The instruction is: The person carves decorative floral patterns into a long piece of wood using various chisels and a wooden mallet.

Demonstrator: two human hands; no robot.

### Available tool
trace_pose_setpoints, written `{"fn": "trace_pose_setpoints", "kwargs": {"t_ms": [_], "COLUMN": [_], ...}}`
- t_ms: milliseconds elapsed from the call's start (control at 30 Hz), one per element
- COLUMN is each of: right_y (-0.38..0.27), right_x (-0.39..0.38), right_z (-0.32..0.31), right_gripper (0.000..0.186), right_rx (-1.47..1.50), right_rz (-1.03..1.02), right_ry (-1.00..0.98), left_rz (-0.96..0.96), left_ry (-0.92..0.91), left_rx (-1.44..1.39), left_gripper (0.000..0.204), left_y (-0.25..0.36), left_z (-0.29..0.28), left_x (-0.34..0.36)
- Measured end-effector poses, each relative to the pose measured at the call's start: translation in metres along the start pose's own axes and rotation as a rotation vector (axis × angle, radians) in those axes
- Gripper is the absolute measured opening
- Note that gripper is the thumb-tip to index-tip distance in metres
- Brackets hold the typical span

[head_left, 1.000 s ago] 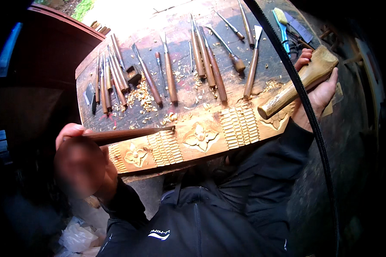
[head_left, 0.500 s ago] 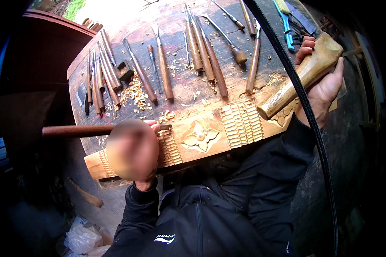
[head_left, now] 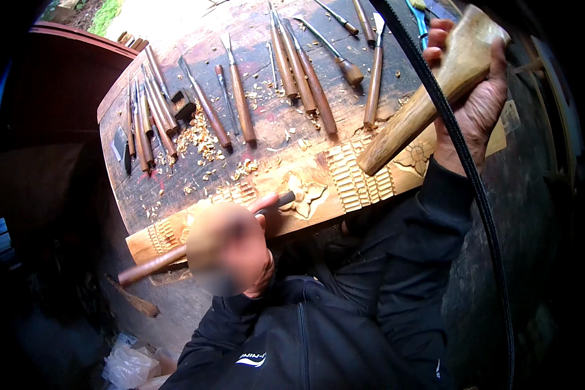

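My left hand point(head_left: 231, 250), mostly smeared by a blur, is wrapped round a woodcarving chisel point(head_left: 151, 264). Its wooden handle sticks out to the lower left, and its dark metal end reaches over the edge of a carved flower point(head_left: 299, 200). In my right hand point(head_left: 478, 107) is a wooden mallet point(head_left: 406, 123), gripped round its thick end, with the narrow end slanting down to the left over the board. The long carved wooden board point(head_left: 289, 225) lies along the near table edge, bearing flowers and bands of notched rows.
Several chisels and gouges point(head_left: 240, 97) lie across the worn table point(head_left: 175, 195). Wood shavings point(head_left: 201, 136) are piled at the left of centre. A black strap point(head_left: 461, 146) hangs across the right side. A plastic bag point(head_left: 130, 365) sits on the floor at lower left.
The chisel has turned, its handle end dropping toward me and its metal end shifting right, from a notched band to the flower. My right hand has raised the mallet.
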State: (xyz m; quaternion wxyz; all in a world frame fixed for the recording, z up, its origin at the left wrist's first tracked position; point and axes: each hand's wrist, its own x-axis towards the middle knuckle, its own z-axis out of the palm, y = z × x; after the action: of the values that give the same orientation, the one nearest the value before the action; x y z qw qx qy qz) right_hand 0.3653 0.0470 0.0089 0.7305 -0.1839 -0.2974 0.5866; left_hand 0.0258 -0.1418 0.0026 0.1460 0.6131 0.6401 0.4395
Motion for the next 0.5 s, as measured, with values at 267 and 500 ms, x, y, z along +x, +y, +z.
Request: {"fn": "trace_pose_setpoints", "kwargs": {"t_ms": [267, 500], "right_y": [0.014, 0.041], "right_x": [-0.025, -0.035], "right_z": [0.123, 0.155], "right_gripper": [0.064, 0.064], "right_rx": [-0.377, -1.098], "right_rz": [0.225, 0.011], "right_ry": [0.206, -0.524], "left_rz": [0.101, 0.056], "left_ry": [0.037, -0.064], "left_rx": [-0.178, -0.257], "left_gripper": [0.022, 0.014], "left_y": [-0.017, -0.028], "left_z": [0.011, 0.004], "left_x": [-0.008, -0.02]}}
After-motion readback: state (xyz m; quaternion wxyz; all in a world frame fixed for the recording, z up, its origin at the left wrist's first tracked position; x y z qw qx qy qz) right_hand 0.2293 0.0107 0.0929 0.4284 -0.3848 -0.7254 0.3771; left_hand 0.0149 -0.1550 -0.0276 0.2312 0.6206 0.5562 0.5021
